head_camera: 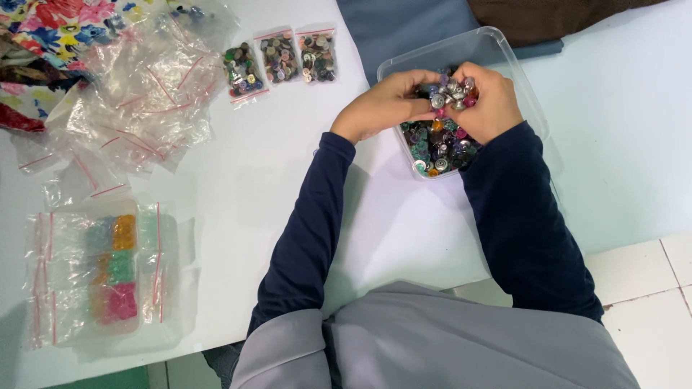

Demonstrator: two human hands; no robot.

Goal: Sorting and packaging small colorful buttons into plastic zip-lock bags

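Grey cloth (432,338) over the person's lap fills the bottom edge, nearest the camera, with dark blue sleeves (519,216) running up from it. Beyond lies the white table (288,202), the largest thing in view. On its left sits a heap of empty clear bags (144,94) with red seals, and below it a clear box (108,274) of orange, green and pink pieces under more bags. Top centre, three small bags (280,61) packed with mixed buttons lie side by side. Right of centre stands a clear tub (497,50), holding a thick layer of small round buttons (436,148): silver, teal, purple, pink, orange. Over the tub the left hand (382,108) and right hand (490,104) meet, both curled, fingers pinched on a cluster of silver and coloured buttons between them.
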